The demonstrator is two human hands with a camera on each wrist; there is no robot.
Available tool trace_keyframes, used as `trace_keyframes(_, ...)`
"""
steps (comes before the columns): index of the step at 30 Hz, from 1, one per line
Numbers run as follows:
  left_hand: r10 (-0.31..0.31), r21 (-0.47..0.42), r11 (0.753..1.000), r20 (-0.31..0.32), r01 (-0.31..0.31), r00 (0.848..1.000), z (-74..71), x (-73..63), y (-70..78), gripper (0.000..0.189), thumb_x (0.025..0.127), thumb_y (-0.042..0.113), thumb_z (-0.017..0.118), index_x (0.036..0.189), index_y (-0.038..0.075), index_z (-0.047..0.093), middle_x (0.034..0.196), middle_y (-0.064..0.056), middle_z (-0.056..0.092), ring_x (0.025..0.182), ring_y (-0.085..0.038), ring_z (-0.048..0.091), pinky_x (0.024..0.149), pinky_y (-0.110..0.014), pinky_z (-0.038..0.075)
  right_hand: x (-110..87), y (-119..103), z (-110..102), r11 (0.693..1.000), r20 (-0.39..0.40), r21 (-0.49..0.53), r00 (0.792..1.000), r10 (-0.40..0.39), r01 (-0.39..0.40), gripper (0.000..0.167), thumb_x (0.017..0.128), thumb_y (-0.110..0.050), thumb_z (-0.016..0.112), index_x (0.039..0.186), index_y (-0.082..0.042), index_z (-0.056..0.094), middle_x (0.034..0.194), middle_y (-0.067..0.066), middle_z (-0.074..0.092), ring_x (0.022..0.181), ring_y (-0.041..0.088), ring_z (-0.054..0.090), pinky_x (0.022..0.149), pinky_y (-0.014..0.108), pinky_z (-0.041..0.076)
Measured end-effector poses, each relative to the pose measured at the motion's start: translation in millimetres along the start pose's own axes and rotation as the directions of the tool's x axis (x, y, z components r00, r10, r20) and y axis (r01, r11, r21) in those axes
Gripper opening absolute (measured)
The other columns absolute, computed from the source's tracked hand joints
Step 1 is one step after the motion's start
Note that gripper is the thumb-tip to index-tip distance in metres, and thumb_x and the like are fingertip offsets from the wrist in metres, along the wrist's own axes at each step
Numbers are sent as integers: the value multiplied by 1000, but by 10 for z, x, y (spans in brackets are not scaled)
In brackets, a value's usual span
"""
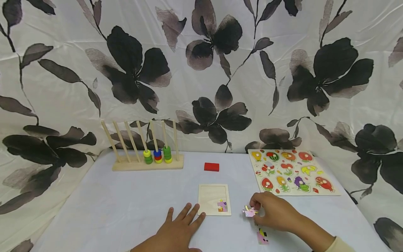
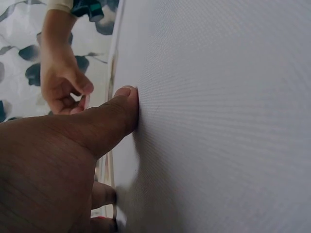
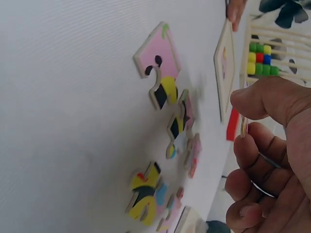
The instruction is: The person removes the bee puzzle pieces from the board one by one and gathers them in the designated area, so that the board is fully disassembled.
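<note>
My right hand [image 1: 275,211] pinches a pink jigsaw puzzle piece [image 1: 249,211] between thumb and fingers, just above the table right of the wooden puzzle tray [image 1: 206,196]. Edge-on, that piece shows thinly in the right wrist view. One pink and orange piece [image 1: 222,205] lies in the tray's lower right corner. My left hand [image 1: 181,229] rests on the table with fingers spread, fingertips at the tray's lower left edge. Below my right hand lies a loose pink, yellow and black piece [image 1: 262,236]; the right wrist view shows several more, including a yellow and black one [image 3: 143,196].
A wooden peg stand [image 1: 148,165] with coloured rings is at the back left. Behind the tray lies a red block [image 1: 211,167]. A fruit puzzle board [image 1: 292,173] lies at the back right, and a floral cloth [image 1: 220,80] hangs behind the table.
</note>
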State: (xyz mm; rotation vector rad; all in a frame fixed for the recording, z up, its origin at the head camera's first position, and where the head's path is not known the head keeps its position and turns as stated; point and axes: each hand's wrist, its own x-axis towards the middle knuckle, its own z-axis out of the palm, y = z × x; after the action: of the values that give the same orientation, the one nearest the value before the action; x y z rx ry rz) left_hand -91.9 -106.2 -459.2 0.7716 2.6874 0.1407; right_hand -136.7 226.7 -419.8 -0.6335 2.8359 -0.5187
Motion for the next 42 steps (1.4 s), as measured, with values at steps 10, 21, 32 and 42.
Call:
trace_keyframes(10,-2,0,1000,3,2,1000,-23,-19,11,99,81,76,65,160,23,38,167,-6,27,153,-34,22,107,-77,24,-165,147,-25,999,21,6,999,36,-36,31,76,-26,88,94,-28,62,84,-14,51,80,6,48,65,27,44)
trace_keyframes(21,-4,-2,1000,3,4,1000,-36,-20,21,100,80,78,65,160,24,38,168,-5,26,154,-33,21,108,-77,23,-326,318,-29,998,40,18,998,54,-55,33,75,-27,90,91,-28,62,82,-13,51,79,8,48,65,28,41)
trace_keyframes(32,1,2,1000,-4,-1,1000,-28,-17,17,101,79,77,66,160,24,39,167,-6,27,153,-34,22,107,-77,24,-503,504,2,998,83,32,995,47,-50,32,74,-27,89,88,-27,60,78,-13,50,78,5,47,66,27,40)
trace_keyframes(42,-5,2,1000,-2,5,1000,-29,-10,21,101,79,77,67,160,23,39,167,-6,28,153,-34,22,107,-78,24,-558,499,75,959,211,65,943,257,-276,29,76,-19,89,88,-25,63,81,-7,53,82,14,51,72,35,45)
